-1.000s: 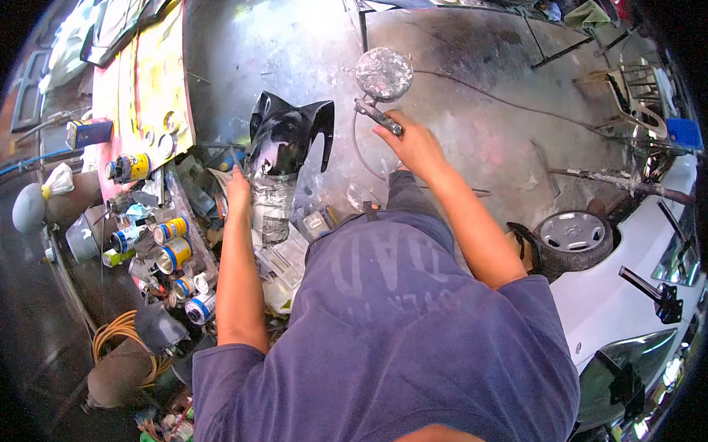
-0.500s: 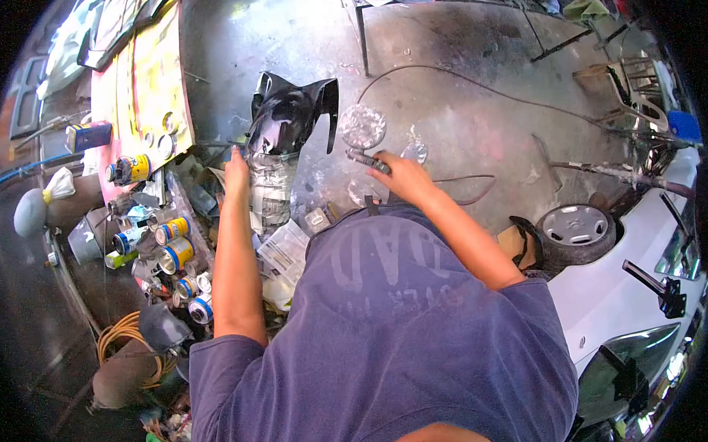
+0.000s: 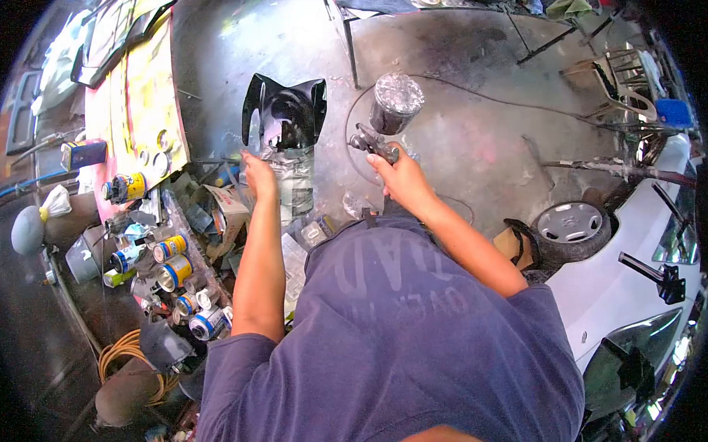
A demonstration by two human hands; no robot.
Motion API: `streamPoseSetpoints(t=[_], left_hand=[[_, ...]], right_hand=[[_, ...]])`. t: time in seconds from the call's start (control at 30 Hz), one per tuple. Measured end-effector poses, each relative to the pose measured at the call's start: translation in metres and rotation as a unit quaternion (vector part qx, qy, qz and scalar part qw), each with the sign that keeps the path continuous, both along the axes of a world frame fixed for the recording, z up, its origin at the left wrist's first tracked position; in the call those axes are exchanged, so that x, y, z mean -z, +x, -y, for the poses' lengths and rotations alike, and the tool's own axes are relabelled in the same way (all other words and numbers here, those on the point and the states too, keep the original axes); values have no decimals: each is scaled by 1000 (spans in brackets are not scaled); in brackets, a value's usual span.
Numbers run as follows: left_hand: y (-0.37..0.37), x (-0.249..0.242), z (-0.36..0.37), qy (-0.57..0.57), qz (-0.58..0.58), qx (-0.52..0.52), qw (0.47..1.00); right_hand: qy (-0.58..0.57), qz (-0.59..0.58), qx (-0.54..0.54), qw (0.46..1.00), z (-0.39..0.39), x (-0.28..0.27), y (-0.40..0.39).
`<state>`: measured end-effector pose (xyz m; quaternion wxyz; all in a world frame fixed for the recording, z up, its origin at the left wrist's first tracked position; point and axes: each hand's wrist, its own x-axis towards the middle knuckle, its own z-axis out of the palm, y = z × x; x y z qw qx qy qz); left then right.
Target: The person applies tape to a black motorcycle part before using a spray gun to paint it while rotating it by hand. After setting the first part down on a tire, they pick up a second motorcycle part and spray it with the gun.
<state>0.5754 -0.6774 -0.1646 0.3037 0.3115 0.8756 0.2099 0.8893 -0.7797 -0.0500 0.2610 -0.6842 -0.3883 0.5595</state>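
Observation:
My right hand [image 3: 405,175] is closed around the grip of a spray gun [image 3: 373,144]. The gun's paint-splattered metal cup [image 3: 397,102] rises above it, tilted so that its side shows. To the left of the gun is a glossy black, winged plastic panel [image 3: 286,118] with light reflected on its face. My left hand [image 3: 259,177] is just below the panel's left side, fingers curled. What those fingers hold, if anything, is hidden. Newspaper-like sheets [image 3: 296,180] cover whatever lies under the panel.
On the left, several paint cans [image 3: 175,272] crowd a cluttered bench beside a paper-covered board [image 3: 135,96]. A hose [image 3: 482,98] crosses the stained floor. To the right are a wheel [image 3: 572,223], a white car body [image 3: 598,290] and a plastic chair [image 3: 626,91].
The spray gun has moved slightly up, and its cup now shows its side rather than mostly its top. My left hand has shifted right and down. The black panel appears turned, more upright in view.

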Motion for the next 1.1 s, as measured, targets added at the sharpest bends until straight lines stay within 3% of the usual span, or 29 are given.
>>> streamPoseSetpoints(t=[0.1,0.2,0.3,0.6,0.9,1.1], left_hand=[[24,5,4,24,-19,-22,999],[43,-2,5,15,-37,-44,998],[45,7,8,10,-65,-34,997],[62,13,16,11,-53,-46,997],[52,3,18,68,-29,-11,997],[40,-32,14,22,-58,81,995]], right_hand=[[77,69,8,995,1,42,-5],[98,21,0,995,-1,21,-13],[42,-70,4,997,1,-31,-21],[74,-89,4,993,1,-21,-31],[29,18,87,996,7,13,-8],[49,55,-72,995,8,-32,-2]])
